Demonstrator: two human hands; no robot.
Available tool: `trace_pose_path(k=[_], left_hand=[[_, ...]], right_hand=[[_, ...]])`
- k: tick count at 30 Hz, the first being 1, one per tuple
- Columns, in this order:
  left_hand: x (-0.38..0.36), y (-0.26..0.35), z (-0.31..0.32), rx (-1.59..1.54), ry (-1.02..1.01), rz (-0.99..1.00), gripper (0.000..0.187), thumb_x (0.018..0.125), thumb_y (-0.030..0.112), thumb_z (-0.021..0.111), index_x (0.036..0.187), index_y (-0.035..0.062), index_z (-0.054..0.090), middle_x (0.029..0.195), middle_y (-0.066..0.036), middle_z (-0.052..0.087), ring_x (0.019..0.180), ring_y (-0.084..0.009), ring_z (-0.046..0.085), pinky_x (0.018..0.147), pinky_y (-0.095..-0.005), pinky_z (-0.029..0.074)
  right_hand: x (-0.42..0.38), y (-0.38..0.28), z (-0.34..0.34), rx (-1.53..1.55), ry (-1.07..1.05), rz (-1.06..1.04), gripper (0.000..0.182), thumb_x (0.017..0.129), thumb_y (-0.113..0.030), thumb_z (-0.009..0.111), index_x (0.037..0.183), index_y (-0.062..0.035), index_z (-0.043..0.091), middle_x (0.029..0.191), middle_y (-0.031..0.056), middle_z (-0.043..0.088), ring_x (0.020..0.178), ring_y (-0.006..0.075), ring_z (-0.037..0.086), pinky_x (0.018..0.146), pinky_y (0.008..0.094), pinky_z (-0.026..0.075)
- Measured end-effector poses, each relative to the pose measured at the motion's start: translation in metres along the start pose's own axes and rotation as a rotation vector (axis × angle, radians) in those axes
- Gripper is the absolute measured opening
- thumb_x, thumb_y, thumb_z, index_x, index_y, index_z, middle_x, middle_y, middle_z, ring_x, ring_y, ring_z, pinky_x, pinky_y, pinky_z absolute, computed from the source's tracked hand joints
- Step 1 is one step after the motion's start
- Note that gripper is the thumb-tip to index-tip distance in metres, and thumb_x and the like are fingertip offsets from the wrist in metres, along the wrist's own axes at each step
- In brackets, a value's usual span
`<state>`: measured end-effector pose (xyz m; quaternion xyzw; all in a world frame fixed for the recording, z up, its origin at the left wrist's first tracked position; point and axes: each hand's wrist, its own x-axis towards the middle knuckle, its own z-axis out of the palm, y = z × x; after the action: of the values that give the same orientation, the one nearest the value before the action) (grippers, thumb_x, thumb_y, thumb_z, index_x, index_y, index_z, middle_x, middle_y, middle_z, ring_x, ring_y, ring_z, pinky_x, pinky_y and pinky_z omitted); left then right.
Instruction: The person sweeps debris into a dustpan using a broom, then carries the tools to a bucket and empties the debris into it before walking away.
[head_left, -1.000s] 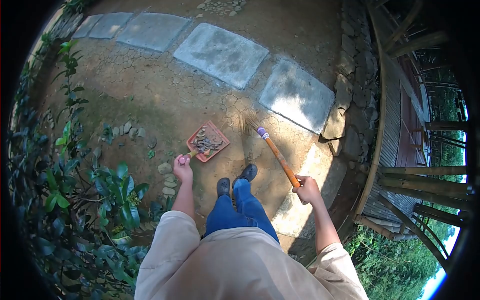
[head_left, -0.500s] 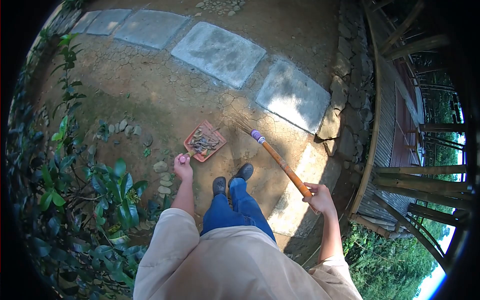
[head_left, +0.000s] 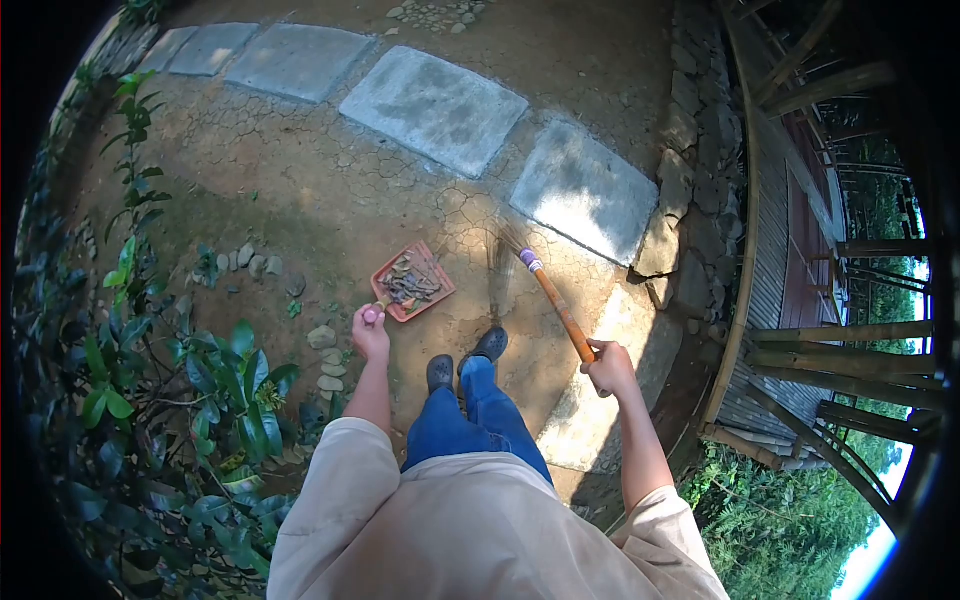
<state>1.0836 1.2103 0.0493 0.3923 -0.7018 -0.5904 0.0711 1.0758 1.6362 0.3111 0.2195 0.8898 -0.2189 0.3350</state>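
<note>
My left hand (head_left: 372,335) is closed round the pink-tipped handle of a reddish dustpan (head_left: 447,288). Dry brown leaves (head_left: 410,280) lie heaped in the pan, which is close to the ground in front of my left foot. In my right hand (head_left: 610,369) is the orange handle of a broom (head_left: 560,310), gripped near its top end. Purple and white binding wraps the broom where handle meets bristles. Its thin bristles (head_left: 512,238) point away from me over the cracked soil, right of the dustpan and apart from it.
Concrete slabs (head_left: 435,108) form a path across the dirt ahead. A leafy shrub (head_left: 215,400) crowds my left side, with small stones (head_left: 322,337) beside it. On the right runs a stone edging (head_left: 676,185) below a raised bamboo structure (head_left: 775,250). My dark shoes (head_left: 490,344) stand near the dustpan.
The broom has swung a little to the right and stands steeper. My right hand has moved up and left with it. The dustpan and my left hand have barely shifted.
</note>
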Motion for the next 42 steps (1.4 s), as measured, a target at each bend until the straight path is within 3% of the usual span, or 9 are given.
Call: trace_pose_path(k=[3, 4, 11, 15, 16, 27, 31, 35, 42], left_hand=[[0.004, -0.003, 0.003, -0.099, -0.009, 0.001, 0.040, 0.084, -0.008, 0.071, 0.122, 0.0011, 0.059, 0.121, -0.012, 0.063, 0.113, -0.0221, 0.063, 0.099, -0.0318, 0.049], [0.004, -0.002, 0.003, -0.094, -0.008, 0.008, 0.040, 0.084, -0.008, 0.071, 0.122, 0.0011, 0.059, 0.120, -0.012, 0.063, 0.112, -0.0221, 0.063, 0.099, -0.0318, 0.049], [-0.003, 0.007, -0.011, -0.090, 0.052, 0.062, 0.039, 0.085, -0.007, 0.069, 0.122, 0.0014, 0.060, 0.114, -0.012, 0.065, 0.105, -0.0191, 0.066, 0.091, -0.0305, 0.053], [-0.003, 0.005, -0.021, -0.088, 0.075, 0.049, 0.037, 0.086, -0.006, 0.069, 0.121, 0.0019, 0.060, 0.113, -0.012, 0.065, 0.105, -0.0195, 0.066, 0.090, -0.0307, 0.054], [-0.003, 0.003, -0.024, -0.091, 0.085, 0.053, 0.037, 0.086, -0.006, 0.069, 0.121, 0.0020, 0.060, 0.113, -0.012, 0.066, 0.105, -0.0194, 0.067, 0.090, -0.0306, 0.054], [-0.002, -0.023, -0.051, 0.069, 0.163, 0.041, 0.037, 0.083, -0.005, 0.073, 0.118, 0.0029, 0.062, 0.110, -0.011, 0.067, 0.099, -0.0184, 0.067, 0.088, -0.0304, 0.054], [-0.003, -0.033, -0.053, -0.021, 0.193, 0.038, 0.037, 0.081, -0.005, 0.075, 0.115, 0.0044, 0.064, 0.105, -0.010, 0.068, 0.096, -0.0179, 0.067, 0.086, -0.0304, 0.054], [0.000, -0.049, -0.055, 0.003, 0.204, 0.037, 0.037, 0.080, -0.005, 0.076, 0.114, 0.0055, 0.065, 0.105, -0.010, 0.068, 0.096, -0.0177, 0.067, 0.086, -0.0309, 0.054], [-0.010, -0.052, -0.058, -0.101, 0.184, -0.001, 0.039, 0.080, -0.005, 0.077, 0.115, 0.0053, 0.064, 0.110, -0.011, 0.068, 0.100, -0.0194, 0.067, 0.088, -0.0322, 0.055]], right_hand=[[-0.030, -0.006, -0.022, 0.087, -0.109, 0.008, 0.062, 0.071, -0.007, 0.074, 0.133, -0.0043, 0.062, 0.088, 0.0164, 0.074, 0.063, 0.0198, 0.069, 0.062, 0.0335, 0.056], [-0.038, -0.002, -0.027, 0.127, -0.148, 0.035, 0.064, 0.070, -0.002, 0.076, 0.133, -0.0052, 0.063, 0.105, 0.0156, 0.074, 0.059, 0.0150, 0.064, 0.048, 0.0330, 0.050], [-0.071, -0.001, -0.035, 0.087, -0.073, -0.092, 0.067, 0.068, -0.003, 0.079, 0.132, -0.0058, 0.063, 0.108, 0.0179, 0.073, 0.067, 0.0148, 0.066, 0.060, 0.0309, 0.053], [-0.059, -0.025, -0.044, 0.120, -0.083, -0.007, 0.066, 0.069, -0.003, 0.079, 0.133, -0.0049, 0.063, 0.111, 0.0188, 0.072, 0.078, 0.0159, 0.070, 0.068, 0.0319, 0.055], [-0.048, -0.019, -0.038, 0.070, -0.029, -0.123, 0.064, 0.071, -0.006, 0.075, 0.133, -0.0027, 0.061, 0.109, 0.0208, 0.072, 0.067, 0.0217, 0.071, 0.062, 0.0341, 0.055], [0.013, -0.037, 0.015, -0.032, 0.001, -0.165, 0.061, 0.072, -0.016, 0.075, 0.131, -0.0072, 0.064, 0.094, 0.0179, 0.074, 0.075, 0.0279, 0.072, 0.078, 0.0355, 0.056], [-0.025, -0.051, 0.011, -0.062, -0.175, -0.126, 0.061, 0.071, -0.014, 0.075, 0.131, -0.0081, 0.064, 0.090, 0.0175, 0.074, 0.074, 0.0268, 0.072, 0.071, 0.0358, 0.057], [-0.060, -0.036, -0.001, -0.049, -0.233, -0.149, 0.063, 0.069, -0.011, 0.075, 0.131, -0.0082, 0.065, 0.099, 0.0173, 0.074, 0.066, 0.0232, 0.071, 0.064, 0.0341, 0.056], [-0.091, -0.019, -0.019, 0.091, -0.183, -0.139, 0.065, 0.068, -0.004, 0.079, 0.131, -0.0067, 0.065, 0.100, 0.0181, 0.074, 0.064, 0.0149, 0.065, 0.058, 0.0307, 0.053]])
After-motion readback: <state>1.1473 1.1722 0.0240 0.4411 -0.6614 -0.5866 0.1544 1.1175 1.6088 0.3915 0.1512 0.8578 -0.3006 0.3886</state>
